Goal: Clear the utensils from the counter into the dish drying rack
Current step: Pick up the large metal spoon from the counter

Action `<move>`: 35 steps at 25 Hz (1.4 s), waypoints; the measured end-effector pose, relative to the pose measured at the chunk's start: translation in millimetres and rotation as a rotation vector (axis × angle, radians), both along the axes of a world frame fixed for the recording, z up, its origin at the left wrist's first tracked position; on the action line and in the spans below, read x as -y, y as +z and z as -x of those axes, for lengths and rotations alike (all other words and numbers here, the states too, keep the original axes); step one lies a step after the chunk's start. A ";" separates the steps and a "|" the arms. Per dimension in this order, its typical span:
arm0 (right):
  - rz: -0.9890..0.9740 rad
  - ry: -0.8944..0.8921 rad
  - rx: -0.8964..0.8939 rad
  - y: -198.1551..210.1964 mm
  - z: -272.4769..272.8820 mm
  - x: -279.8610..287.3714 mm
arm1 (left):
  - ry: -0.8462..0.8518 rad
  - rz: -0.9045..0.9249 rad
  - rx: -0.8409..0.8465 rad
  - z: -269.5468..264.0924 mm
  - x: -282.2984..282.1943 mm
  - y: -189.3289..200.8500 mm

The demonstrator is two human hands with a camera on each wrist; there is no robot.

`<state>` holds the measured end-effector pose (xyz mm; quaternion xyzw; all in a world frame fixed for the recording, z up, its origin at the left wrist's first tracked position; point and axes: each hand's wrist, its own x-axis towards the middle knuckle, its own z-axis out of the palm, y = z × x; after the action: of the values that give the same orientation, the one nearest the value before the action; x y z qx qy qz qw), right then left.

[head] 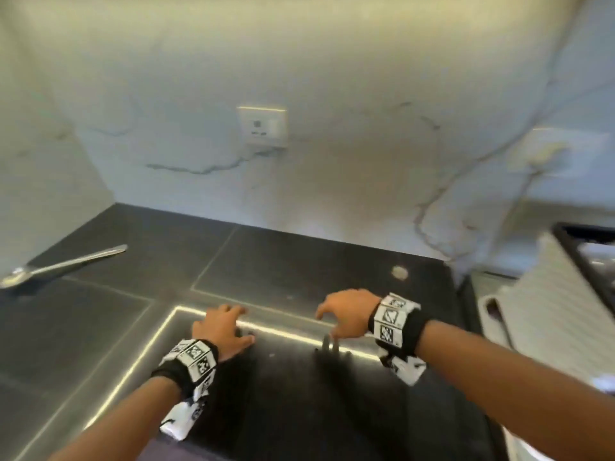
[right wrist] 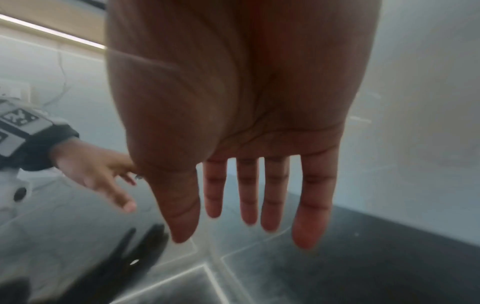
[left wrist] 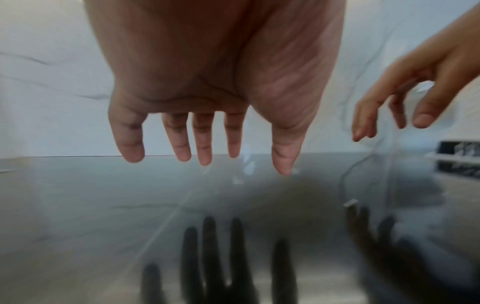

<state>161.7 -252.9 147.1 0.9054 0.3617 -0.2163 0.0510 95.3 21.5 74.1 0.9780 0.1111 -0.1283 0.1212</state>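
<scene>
A metal spoon [head: 50, 267] lies on the dark counter [head: 299, 261] at the far left, bowl toward the left edge. My left hand [head: 238, 324] hovers over the counter's middle, well to the right of the spoon, fingers spread and holding nothing. My right hand [head: 327, 322] hovers beside it, fingers relaxed and also holding nothing. The left wrist view shows the left hand [left wrist: 207, 148] with straight fingers above its own reflection. In the right wrist view the right hand [right wrist: 246, 216] likewise holds nothing. The black dish rack [head: 582, 241] sits at the right edge, only partly in view.
A white ribbed mat or tray [head: 552, 311] slopes in front of the rack. A wall socket [head: 263, 126] sits on the marble backsplash. A small round mark [head: 399, 272] lies on the counter near the back. Marble walls close off the left and rear.
</scene>
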 end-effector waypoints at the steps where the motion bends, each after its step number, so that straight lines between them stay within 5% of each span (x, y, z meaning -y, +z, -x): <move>1: -0.014 0.010 -0.032 -21.6 1.7 -34.4 | 0.088 -0.055 -0.004 15.8 -53.2 -5.7; 5: -0.104 0.052 -0.093 -69.9 4.0 -153.2 | 0.424 -0.037 -0.134 71.7 -215.2 -11.7; 9: -0.172 0.131 -0.085 -84.4 -3.7 -266.1 | 0.603 0.096 -0.269 94.7 -311.5 -21.2; 23: -0.186 0.387 0.049 -93.9 -118.2 -589.4 | 0.430 0.172 -0.621 85.7 -345.5 -38.2; 29: -0.041 0.327 0.053 -106.4 -135.3 -637.8 | 0.388 0.153 -0.670 81.6 -345.9 -37.3; 35: -0.187 0.261 0.139 -110.2 -120.3 -567.7 | 0.384 0.137 -0.649 81.0 -344.1 -33.5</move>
<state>282.1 314.8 36.8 0.8643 0.4904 -0.1100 0.0189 14.3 365.6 40.6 0.8374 0.3163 -0.4134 0.1667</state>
